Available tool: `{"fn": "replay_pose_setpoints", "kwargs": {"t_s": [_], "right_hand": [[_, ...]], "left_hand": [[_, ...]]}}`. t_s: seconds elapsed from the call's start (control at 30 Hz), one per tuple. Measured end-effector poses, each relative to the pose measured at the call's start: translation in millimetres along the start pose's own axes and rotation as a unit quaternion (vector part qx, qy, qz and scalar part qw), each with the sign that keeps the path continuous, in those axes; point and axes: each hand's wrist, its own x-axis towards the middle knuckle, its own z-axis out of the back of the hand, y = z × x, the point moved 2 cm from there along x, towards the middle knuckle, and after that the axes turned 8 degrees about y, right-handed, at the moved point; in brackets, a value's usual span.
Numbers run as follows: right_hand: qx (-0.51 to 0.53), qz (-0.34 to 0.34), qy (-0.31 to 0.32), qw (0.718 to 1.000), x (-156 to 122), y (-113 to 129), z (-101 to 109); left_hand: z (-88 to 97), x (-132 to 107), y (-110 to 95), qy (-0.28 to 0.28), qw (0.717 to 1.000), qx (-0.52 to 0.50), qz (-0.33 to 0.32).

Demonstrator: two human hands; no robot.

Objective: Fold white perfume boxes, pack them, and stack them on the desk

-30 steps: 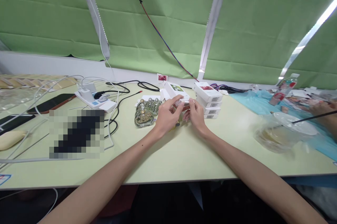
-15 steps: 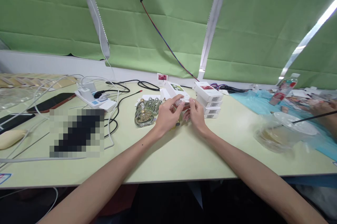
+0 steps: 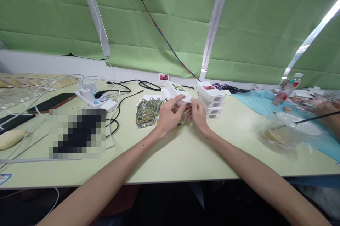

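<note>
Between my hands is a small white box with a green picture on top, tilted toward me. My left hand is closed on its near left corner, thumb and forefinger at the edge. My right hand pinches the near right end; its lower fingers curl underneath. The box's underside is hidden by my fingers. Several clear glass bottles with metal-looking tops stand just left of my left hand. Beyond my right hand rises a stack of white boxes with barcodes and a red picture on the top one.
A power strip and tangled cables lie to the left, with phones farther left. On the right are a lidded plastic cup with a dark straw, a plastic bottle, a blue sheet and another person's hand.
</note>
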Motion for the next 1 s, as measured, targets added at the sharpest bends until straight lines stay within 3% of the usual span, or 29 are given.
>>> {"fn": "replay_pose_setpoints", "kwargs": {"t_s": [1.0], "right_hand": [[-0.005, 0.001, 0.001, 1.0, 0.0, -1.5, 0.2]], "left_hand": [[0.2, -1.0, -1.5, -0.004, 1.0, 0.004, 0.001]]}}
